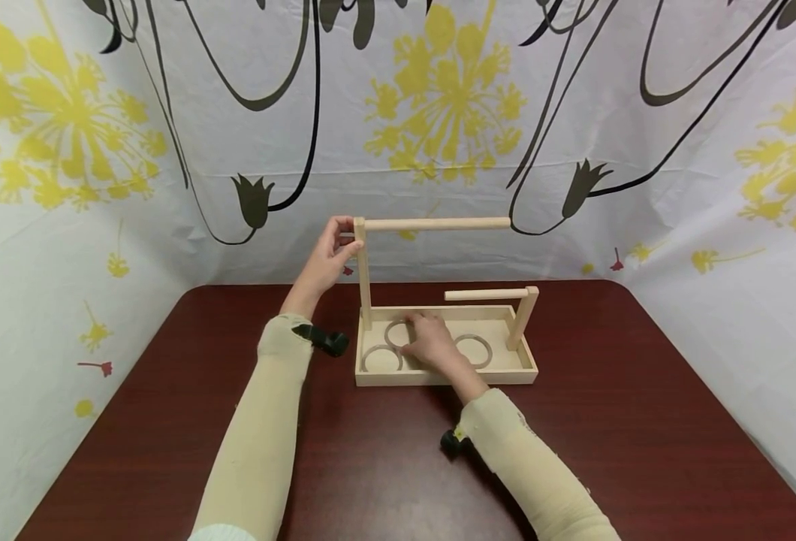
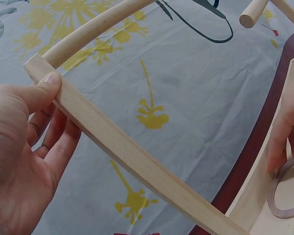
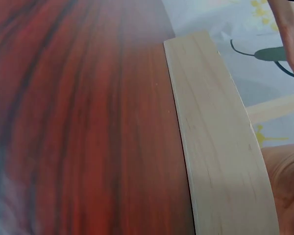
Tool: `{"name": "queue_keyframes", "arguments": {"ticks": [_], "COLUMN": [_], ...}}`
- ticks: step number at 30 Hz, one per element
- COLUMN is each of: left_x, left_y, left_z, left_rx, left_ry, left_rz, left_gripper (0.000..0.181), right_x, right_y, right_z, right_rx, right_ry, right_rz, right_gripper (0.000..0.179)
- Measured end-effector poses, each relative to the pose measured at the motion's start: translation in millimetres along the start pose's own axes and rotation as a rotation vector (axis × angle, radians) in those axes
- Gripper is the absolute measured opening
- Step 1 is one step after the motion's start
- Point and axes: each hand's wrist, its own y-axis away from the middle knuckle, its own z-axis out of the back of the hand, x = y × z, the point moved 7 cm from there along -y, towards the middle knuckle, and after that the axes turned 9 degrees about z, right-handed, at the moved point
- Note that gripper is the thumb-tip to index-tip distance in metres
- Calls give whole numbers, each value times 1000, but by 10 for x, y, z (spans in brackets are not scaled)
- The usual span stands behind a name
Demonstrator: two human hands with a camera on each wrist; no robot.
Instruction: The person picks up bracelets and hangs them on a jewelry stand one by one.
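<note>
My left hand (image 1: 328,263) pinches the top of a tall wooden post (image 2: 122,142), thumb in front and fingers behind. From that post's top a long round dowel (image 1: 438,224) runs level to the right. The post rises from the left end of a shallow wooden tray (image 1: 411,380). Inside the tray, my right hand (image 1: 434,344) holds a pale ring (image 1: 390,331) between thumb and fingers at its opposite edges. Its fingertips are at the ring's rim in the left wrist view, while the tray's side wall hides them in the right wrist view.
Two more rings lie in the tray: one ring (image 1: 382,359) at front left, another ring (image 1: 475,350) right of my right hand. At the tray's right end a shorter post (image 1: 523,319) carries a short dowel (image 1: 486,294). Under everything is a dark red-brown table (image 1: 364,466), with a patterned cloth (image 1: 290,135) behind.
</note>
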Motion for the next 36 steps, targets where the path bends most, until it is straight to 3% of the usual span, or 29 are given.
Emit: {"name": "queue_keyframes", "arguments": {"ticks": [6,12,18,30,36], "left_x": [-14,-10,-12,0,-1], "left_y": [6,-4,6,0,-6], "left_z": [6,-6,-5,11,9], "left_rx": [-2,3,2,2,8], "left_ry": [-8,-14,-6,-6,3], "left_rz": [-3,-6,-4,-9,-13], "left_gripper": [38,38,37,38,39], "right_x": [-30,-40,-17,142,184], "right_y": [22,29,43,79,99], "right_z": [38,29,24,89,107], "right_rx": [-30,-73,-115,-179,-185], "right_ry": [-37,-121,-251,-451,-535], "right_rz": [-13,27,50,188,198], "right_gripper": [63,58,71,72,67]}}
